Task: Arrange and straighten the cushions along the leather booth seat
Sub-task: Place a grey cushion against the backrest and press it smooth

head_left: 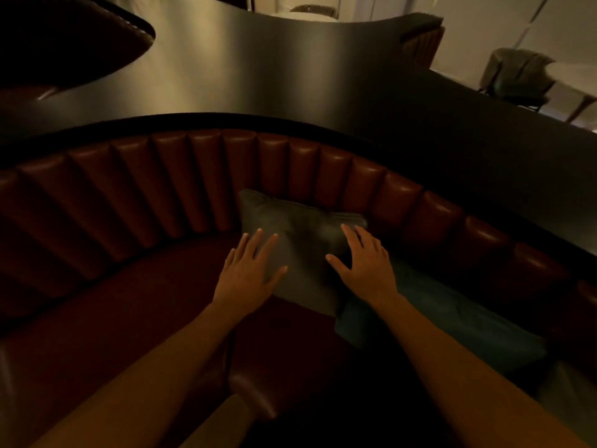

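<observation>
Dark curved ledge (290, 76) with a dull sheen, running behind and above the seating. Beyond it, a pale room, dimly lit. Chair (513, 76) at upper right, draped in grey-green cloth, beside the edge of a light table (571, 76). Second upholstered chair back (423, 43) near the ledge's far end (ribbed, brownish). Further pale furniture at top centre, blurred.
</observation>
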Demonstrator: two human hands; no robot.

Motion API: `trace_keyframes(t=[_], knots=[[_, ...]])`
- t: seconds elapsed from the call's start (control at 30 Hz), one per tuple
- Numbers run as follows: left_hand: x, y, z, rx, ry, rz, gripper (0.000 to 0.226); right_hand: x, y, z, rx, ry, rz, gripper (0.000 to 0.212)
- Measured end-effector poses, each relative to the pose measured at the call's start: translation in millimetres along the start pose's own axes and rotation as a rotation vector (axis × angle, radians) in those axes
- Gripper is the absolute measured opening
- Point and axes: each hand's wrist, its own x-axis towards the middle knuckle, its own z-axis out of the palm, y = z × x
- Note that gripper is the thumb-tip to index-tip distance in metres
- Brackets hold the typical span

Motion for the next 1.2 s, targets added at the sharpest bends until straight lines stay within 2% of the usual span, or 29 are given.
trace_keyframes(t=[0.1,0.23,0.4,0.57,0.7,0.83,0.93,1.1,1.2], knots=[[19,-22,-5,-0.007,0.005,-0.012,0.074,22,-7,13,0.027,-0.018,0.036,0.081],[57,-50,-9,0.012,-0.03,0.01,0.074,46,-10,29,0.062,-0.029,0.176,0.086],[104,-78,2,0.067,-0.068,0.134,0.076,69,-5,50,0.067,-0.04,0.301,0.091],[152,-105,23,0.078,-0.053,0.274,0.08,104,-28,73,-0.066,0.007,0.261,0.091],[173,-119,56,0.075,-0.066,0.365,0.093,118,-55,112,-0.127,0.037,0.212,0.097],[168,-131,109,0.098,-0.187,0.341,0.108,111,-52,166,-0.217,-0.082,0.2,0.109],[176,-145,153,0.03,-0.227,0.284,0.119,122,-28,185,-0.293,-0.047,0.147,0.118],[206,-164,206,-0.007,-0.125,0.356,0.13,172,3,185,-0.319,-0.04,0.102,0.128],[213,-163,226,-0.023,-0.062,0.35,0.13,192,7,191,-0.298,-0.08,0.123,0.125]])
